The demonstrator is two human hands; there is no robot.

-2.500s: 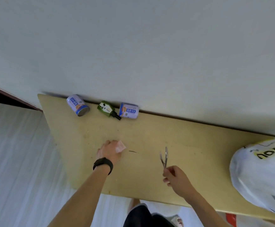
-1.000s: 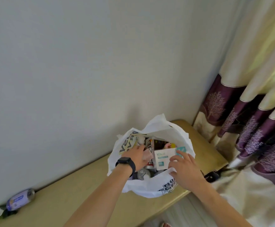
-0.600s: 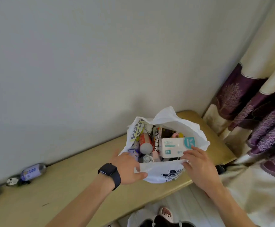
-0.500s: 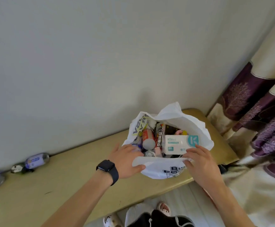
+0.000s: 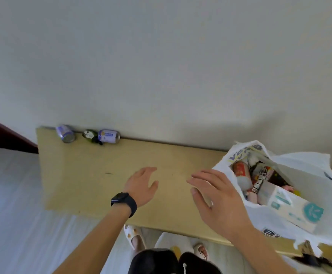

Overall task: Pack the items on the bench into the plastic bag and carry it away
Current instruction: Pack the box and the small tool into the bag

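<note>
The white plastic bag (image 5: 307, 169) sits open at the right end of the yellow bench (image 5: 78, 175), filled with several items, a white and teal box (image 5: 293, 206) on top. At the bench's far left, against the wall, lie a purple can (image 5: 65, 133), a small green bottle (image 5: 91, 135) and a second purple can (image 5: 109, 136). My left hand (image 5: 142, 186), with a black watch on the wrist, hovers over the bench's middle, fingers spread, holding nothing. My right hand (image 5: 218, 200) is just left of the bag, fingers apart, also holding nothing.
A plain white wall (image 5: 161, 66) runs behind the bench. The pale floor (image 5: 13, 214) lies to the left and in front, with my slippered feet (image 5: 133, 234) below the bench's front edge. A dark red strip (image 5: 3, 135) shows at far left.
Both hands have let go of the bag and moved left over the bench. The view has swung left, bringing the cans and bottle back into sight.
</note>
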